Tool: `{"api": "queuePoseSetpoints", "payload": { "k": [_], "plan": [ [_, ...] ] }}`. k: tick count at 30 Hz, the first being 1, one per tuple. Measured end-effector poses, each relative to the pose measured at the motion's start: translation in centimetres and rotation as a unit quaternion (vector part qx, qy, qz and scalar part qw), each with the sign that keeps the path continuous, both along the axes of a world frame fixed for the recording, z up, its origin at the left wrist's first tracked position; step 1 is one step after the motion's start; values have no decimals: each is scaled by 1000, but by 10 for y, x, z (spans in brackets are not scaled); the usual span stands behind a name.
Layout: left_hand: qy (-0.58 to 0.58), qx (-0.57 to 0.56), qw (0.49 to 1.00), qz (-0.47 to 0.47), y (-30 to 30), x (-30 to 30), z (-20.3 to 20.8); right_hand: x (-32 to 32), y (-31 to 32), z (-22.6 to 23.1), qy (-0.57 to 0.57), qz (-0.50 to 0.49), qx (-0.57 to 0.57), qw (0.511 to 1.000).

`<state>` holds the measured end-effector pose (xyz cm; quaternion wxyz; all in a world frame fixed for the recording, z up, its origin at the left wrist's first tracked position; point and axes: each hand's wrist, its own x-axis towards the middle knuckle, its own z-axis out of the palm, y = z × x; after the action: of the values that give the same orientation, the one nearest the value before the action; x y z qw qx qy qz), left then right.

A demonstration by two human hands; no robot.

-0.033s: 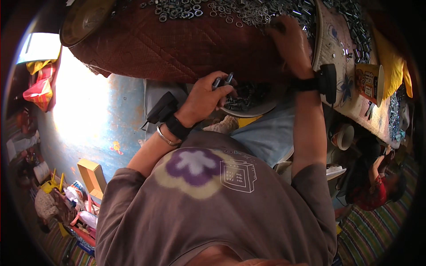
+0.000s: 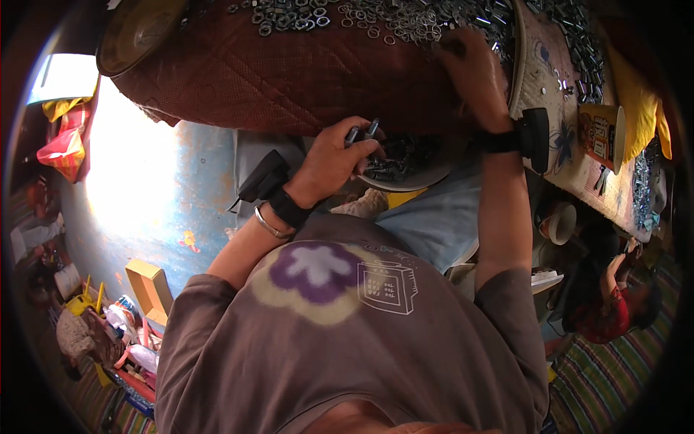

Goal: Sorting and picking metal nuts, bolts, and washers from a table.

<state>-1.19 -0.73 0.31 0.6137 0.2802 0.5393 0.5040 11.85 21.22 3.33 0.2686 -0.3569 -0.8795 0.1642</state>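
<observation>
My left hand [image 2: 334, 160] is closed around two short dark metal cylinders [image 2: 352, 136], their ends poking out past the thumb and fingers; they look like bolts or sleeves. Beyond it, at the right end of a dark red quilted cloth [image 2: 289, 79], my right hand [image 2: 471, 69] reaches in with its fingers curled down. Those fingertips touch the edge of a pile of flat washers and rings [image 2: 405, 18], and whatever is between them is hidden. Hex nuts [image 2: 293, 16] lie left of the washers. Below my hands, a round basin [image 2: 426, 179] holds dark metal parts.
Right of the cloth, a patterned table [image 2: 557, 137] bears many metal sleeves [image 2: 582, 50] and a yellow-brown paper cup [image 2: 601, 137]. A round metal bowl [image 2: 137, 36] sits far left. An open cardboard box [image 2: 150, 291] stands lower left. Another person in red [image 2: 607, 315] works at the right.
</observation>
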Motion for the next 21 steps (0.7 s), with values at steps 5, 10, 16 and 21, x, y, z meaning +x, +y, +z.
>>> {"api": "queuePoseSetpoints", "payload": {
  "k": [5,10,16,21],
  "plan": [
    [-3,11,1000,-7,0,2,0,2,-13,11,16,-7,-68,998],
    [-6,11,1000,0,0,1,2,5,-11,6,15,5,-23,1000],
    [7,13,1000,9,0,0,4,3,-16,16,-39,54,18,998],
    [10,15,1000,-6,-2,2,4,5,-14,8,-63,40,31,997]
  ]
}}
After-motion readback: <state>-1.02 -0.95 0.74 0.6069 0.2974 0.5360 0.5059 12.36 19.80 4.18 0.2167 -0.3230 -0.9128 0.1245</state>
